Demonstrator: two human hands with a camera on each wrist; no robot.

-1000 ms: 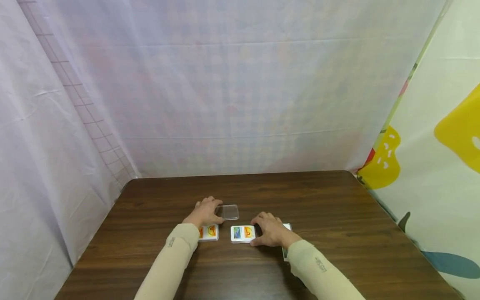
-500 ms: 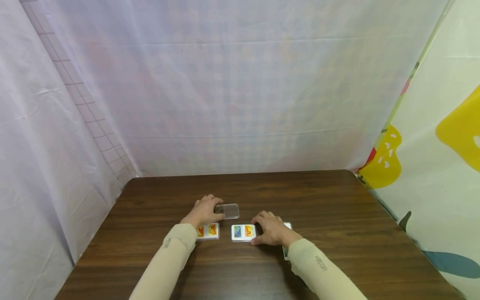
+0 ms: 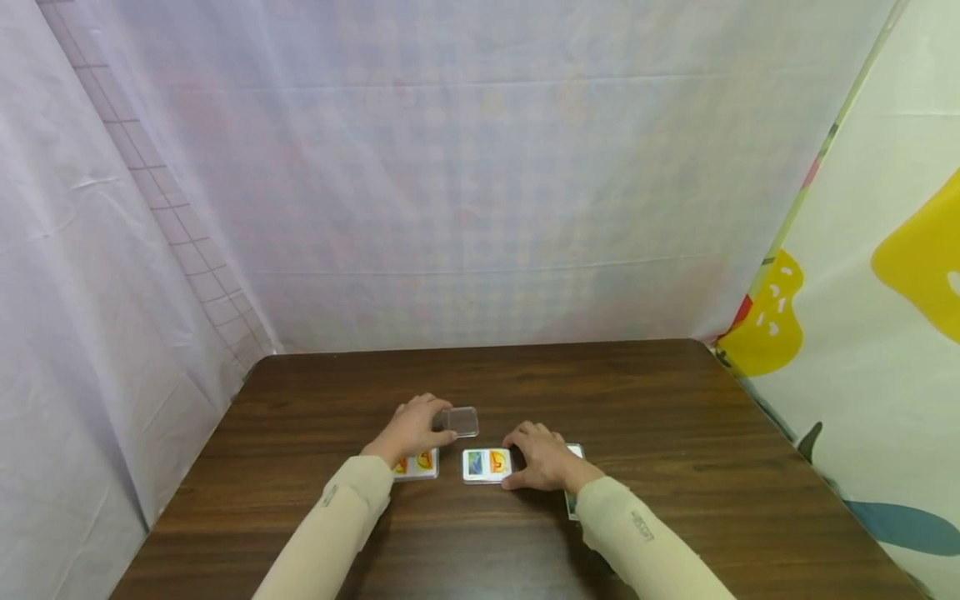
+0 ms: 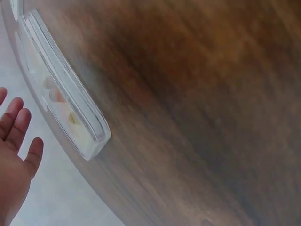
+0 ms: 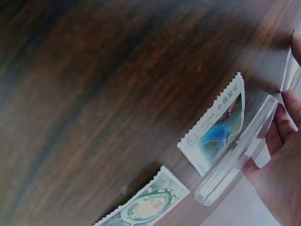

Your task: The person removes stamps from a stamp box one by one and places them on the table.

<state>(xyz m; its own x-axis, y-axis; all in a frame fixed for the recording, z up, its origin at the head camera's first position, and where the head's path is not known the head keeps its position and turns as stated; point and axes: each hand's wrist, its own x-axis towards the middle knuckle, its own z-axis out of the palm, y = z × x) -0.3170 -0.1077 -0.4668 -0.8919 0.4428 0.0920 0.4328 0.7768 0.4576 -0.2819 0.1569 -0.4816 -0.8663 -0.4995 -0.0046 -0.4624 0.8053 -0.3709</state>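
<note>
My left hand (image 3: 412, 429) reaches over the left end of a clear plastic lid (image 3: 465, 422), its thumb and index finger at the lid's near and far edges. In the left wrist view its fingers (image 4: 19, 122) are spread. Below it lies a clear case (image 3: 420, 463) with orange-patterned stamps, partly hidden by the wrist. My right hand (image 3: 543, 458) holds a second clear stamp case (image 3: 486, 467) by its right end, thumb in front and fingers behind. Under the right wrist, two stamps (image 5: 218, 125) with perforated edges lie on the table, mostly hidden in the head view.
The dark wood-grain table (image 3: 480, 550) carries all of these things. A pale checked curtain (image 3: 480, 183) hangs behind its far edge. White sheeting (image 3: 90, 292) is at the left, and a curtain with yellow shapes (image 3: 862, 400) at the right.
My left hand has shifted slightly right and now covers more of the clear lid's left end. The lid, the cases and my right hand stay where they were.
</note>
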